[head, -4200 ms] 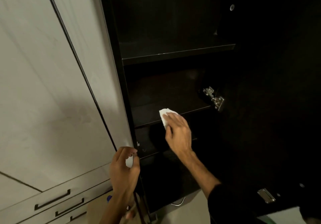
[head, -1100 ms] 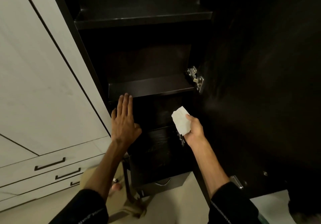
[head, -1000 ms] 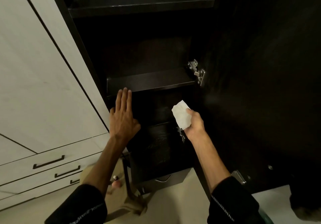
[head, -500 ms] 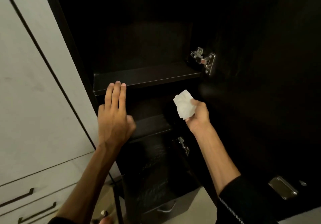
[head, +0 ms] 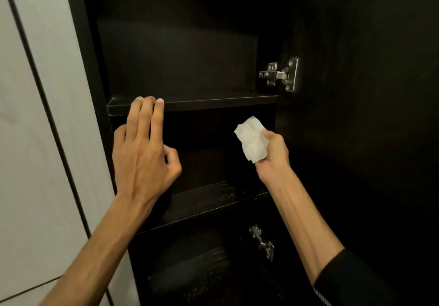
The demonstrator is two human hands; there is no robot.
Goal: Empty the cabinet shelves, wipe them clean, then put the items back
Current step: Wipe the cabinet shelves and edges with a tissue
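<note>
A pale, marble-look panel (head: 35, 139) fills the left side, crossed by thin dark seams (head: 47, 106). Everything to the right is dark wood-grain surface (head: 368, 115) in dim light. Two silvery metal hinges catch the light: one higher up (head: 280, 75), another lower down (head: 262, 242).
</note>
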